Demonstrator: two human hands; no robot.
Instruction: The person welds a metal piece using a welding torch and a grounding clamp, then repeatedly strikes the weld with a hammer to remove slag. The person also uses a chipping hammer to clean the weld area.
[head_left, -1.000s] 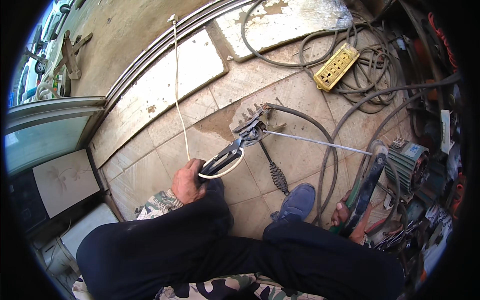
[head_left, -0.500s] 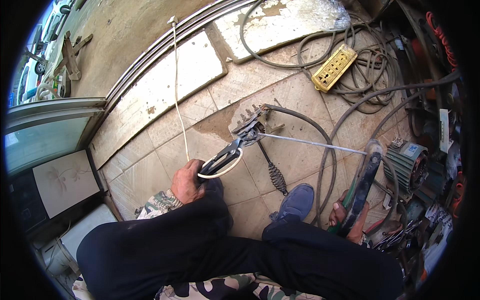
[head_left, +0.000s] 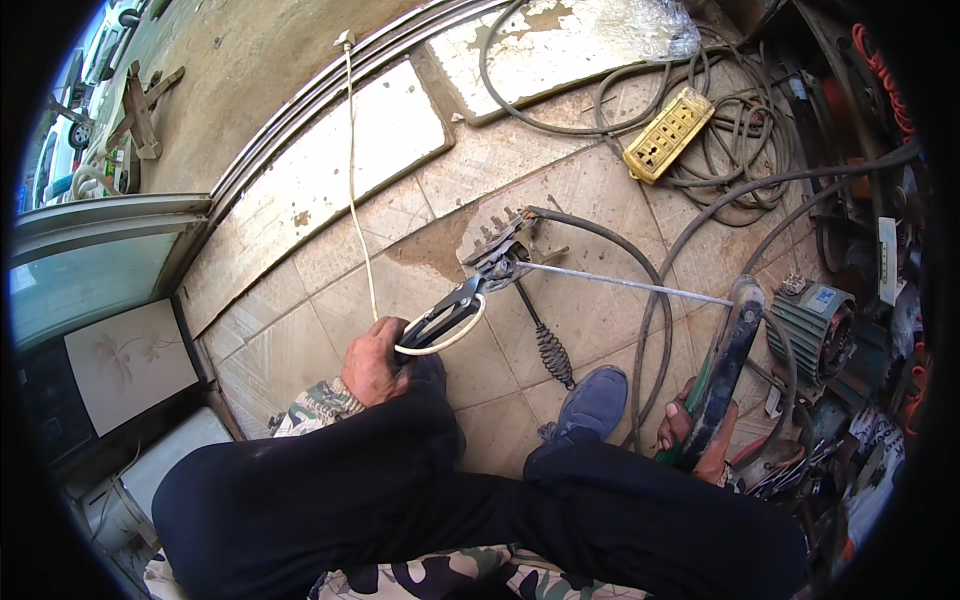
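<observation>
My left hand [head_left: 375, 362] is closed on a plier-like tool [head_left: 440, 318] with black handles and a cream-coloured loop. Its far end meets a small, dirty metal part [head_left: 500, 262], which lies by a toothed metal piece [head_left: 492, 238] on the floor. At the right, my right hand [head_left: 700, 440] grips a welding electrode holder [head_left: 722, 385] with dark and green handle parts. A thin grey welding rod [head_left: 625, 284] runs from the holder's jaws leftward, its tip at the metal part; whether they touch I cannot tell. Below lies a chipping hammer [head_left: 552, 352] with a coiled spring handle.
A yellow power strip [head_left: 668, 136] rests by coiled dark cables [head_left: 740, 150]. A white cord [head_left: 352, 170] crosses the tiles toward my left hand. An electric motor [head_left: 815, 325] and cluttered tools stand at right. A glass door [head_left: 100, 265] is at left, and my shoe [head_left: 592, 402] is near the hammer.
</observation>
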